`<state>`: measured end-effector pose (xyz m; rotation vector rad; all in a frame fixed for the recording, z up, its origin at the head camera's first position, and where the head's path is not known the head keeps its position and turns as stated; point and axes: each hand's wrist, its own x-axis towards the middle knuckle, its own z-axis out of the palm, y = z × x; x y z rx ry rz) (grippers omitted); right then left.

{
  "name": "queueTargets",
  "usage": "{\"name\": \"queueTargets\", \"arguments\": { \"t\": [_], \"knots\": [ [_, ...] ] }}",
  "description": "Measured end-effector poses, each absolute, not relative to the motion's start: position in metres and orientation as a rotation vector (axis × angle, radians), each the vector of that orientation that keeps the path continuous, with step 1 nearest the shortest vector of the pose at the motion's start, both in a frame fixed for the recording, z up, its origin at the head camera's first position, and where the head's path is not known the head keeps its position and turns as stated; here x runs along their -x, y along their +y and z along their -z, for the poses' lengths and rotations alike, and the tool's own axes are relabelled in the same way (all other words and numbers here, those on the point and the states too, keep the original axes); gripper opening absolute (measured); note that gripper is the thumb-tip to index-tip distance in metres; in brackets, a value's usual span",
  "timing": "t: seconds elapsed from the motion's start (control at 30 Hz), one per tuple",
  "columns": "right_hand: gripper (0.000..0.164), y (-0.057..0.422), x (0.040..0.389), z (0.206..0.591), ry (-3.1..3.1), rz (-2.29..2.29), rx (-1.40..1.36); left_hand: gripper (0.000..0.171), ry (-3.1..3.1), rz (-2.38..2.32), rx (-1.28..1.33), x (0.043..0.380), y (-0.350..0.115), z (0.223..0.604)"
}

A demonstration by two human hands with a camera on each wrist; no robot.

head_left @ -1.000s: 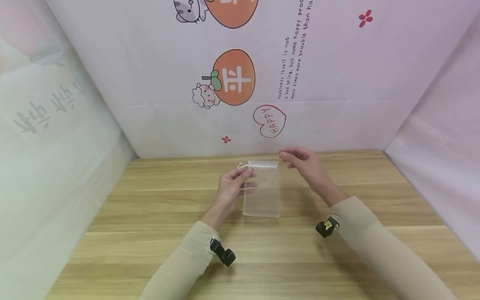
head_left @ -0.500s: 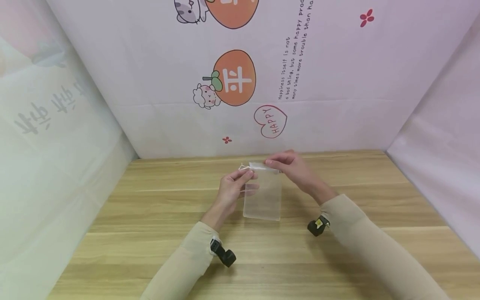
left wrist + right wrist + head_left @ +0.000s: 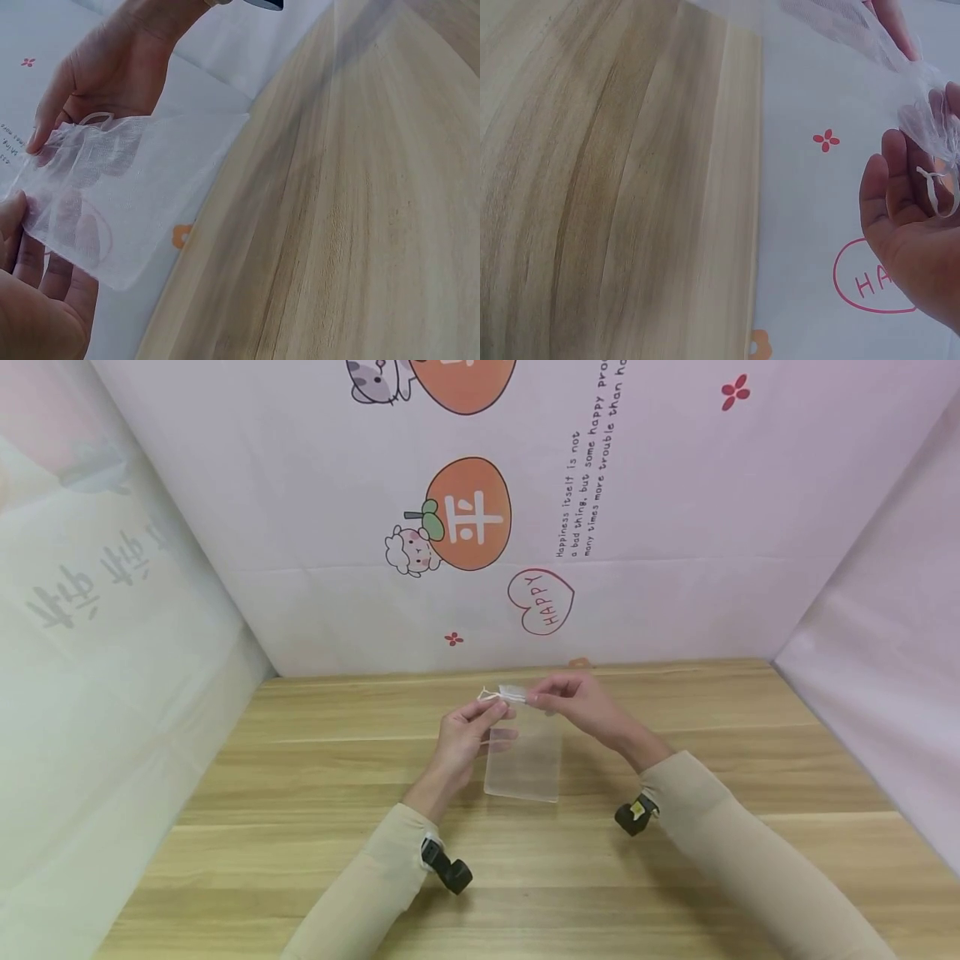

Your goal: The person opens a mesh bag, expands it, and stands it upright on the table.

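A sheer white drawstring bag hangs upright between both hands, its mouth bunched near the top. My left hand pinches the bag's upper left edge between thumb and fingers; other fingers show through the mesh. A white cord loop sticks out above those fingertips. My right hand pinches the gathered top edge on the right, partly hiding it. The right wrist view has the crumpled mesh at the fingers and a short cord loop over the palm. In the left wrist view the bag is stretched out and see-through.
Below the hands lies a wood-grain table. A white printed cloth stands along its back edge, with more white cloth at left and right. Small dark cameras sit on both wrists.
My right hand has come in from the right of the bag and taken hold of its top edge, which is now bunched narrower. My left hand has stayed in place.
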<state>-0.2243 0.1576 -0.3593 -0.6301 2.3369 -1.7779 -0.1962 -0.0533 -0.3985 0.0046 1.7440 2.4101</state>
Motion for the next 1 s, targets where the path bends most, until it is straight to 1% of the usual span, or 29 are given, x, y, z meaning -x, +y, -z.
{"name": "queueTargets", "arguments": {
  "t": [0.2, 0.33, 0.43, 0.53, 0.67, 0.77, 0.9, 1.0],
  "knots": [
    [0.018, 0.160, 0.223, 0.357, 2.377, 1.723, 0.610, 0.039, 1.866, -2.309, -0.106, 0.196, -0.062, 0.404],
    [0.018, 0.161, 0.223, 0.356, 2.398, 1.692, 0.605, 0.045, 2.044, -2.260, -0.213, 0.201, -0.074, 0.400],
    [0.019, 0.163, 0.223, 0.354, 2.405, 1.678, 0.593, 0.049, 2.244, -2.195, -0.363, 0.206, -0.083, 0.389],
    [0.019, 0.164, 0.222, 0.353, 2.419, 1.661, 0.601, 0.053, 2.453, -2.048, -0.571, 0.211, -0.089, 0.377],
    [0.017, 0.164, 0.221, 0.352, 2.433, 1.632, 0.630, 0.051, 2.657, -1.763, -0.859, 0.217, -0.089, 0.362],
    [0.016, 0.164, 0.221, 0.354, 2.441, 1.611, 0.650, 0.045, 2.698, -1.594, -1.007, 0.219, -0.085, 0.355],
    [0.017, 0.162, 0.221, 0.355, 2.443, 1.598, 0.683, 0.040, 2.681, -1.536, -1.076, 0.221, -0.080, 0.354],
    [0.018, 0.159, 0.220, 0.355, 2.430, 1.595, 0.711, 0.032, 2.661, -1.563, -1.069, 0.221, -0.077, 0.355]
  ]
}}
